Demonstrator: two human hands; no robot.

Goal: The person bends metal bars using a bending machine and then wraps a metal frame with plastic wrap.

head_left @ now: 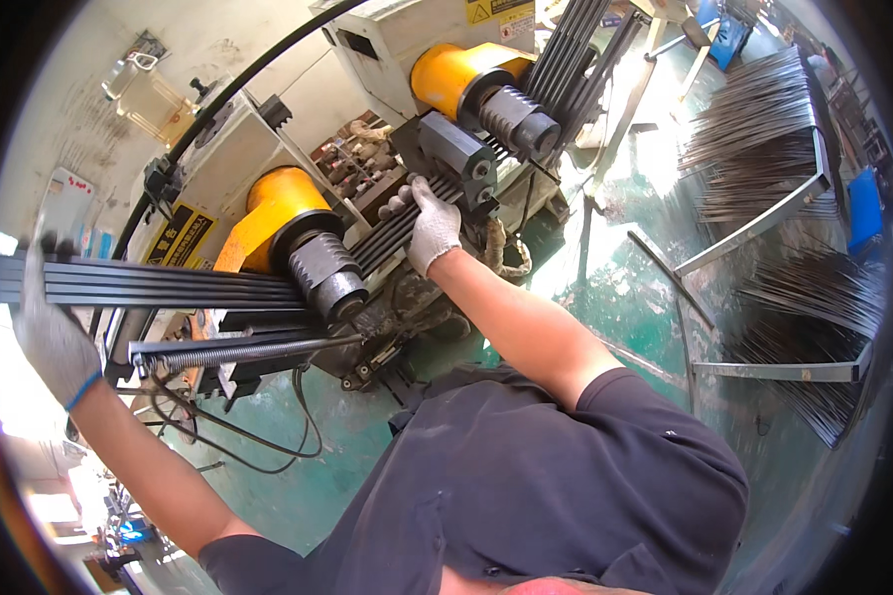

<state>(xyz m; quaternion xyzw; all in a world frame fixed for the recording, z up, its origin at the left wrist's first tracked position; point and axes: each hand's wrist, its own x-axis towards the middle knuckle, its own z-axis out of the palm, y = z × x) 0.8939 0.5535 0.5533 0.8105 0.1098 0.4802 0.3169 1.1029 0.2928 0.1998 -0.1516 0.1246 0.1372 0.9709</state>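
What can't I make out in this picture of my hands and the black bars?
All in the head view:
Left ends of the black bars: cut off by the rim.
Bars behind the nearer ribbed roller: hidden by it.
Fingertips of the left hand: blurred.
Palm of the right hand: hidden by its back.

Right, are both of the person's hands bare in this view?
No, the left hand and the right hand are both covered by pale grey work gloves.
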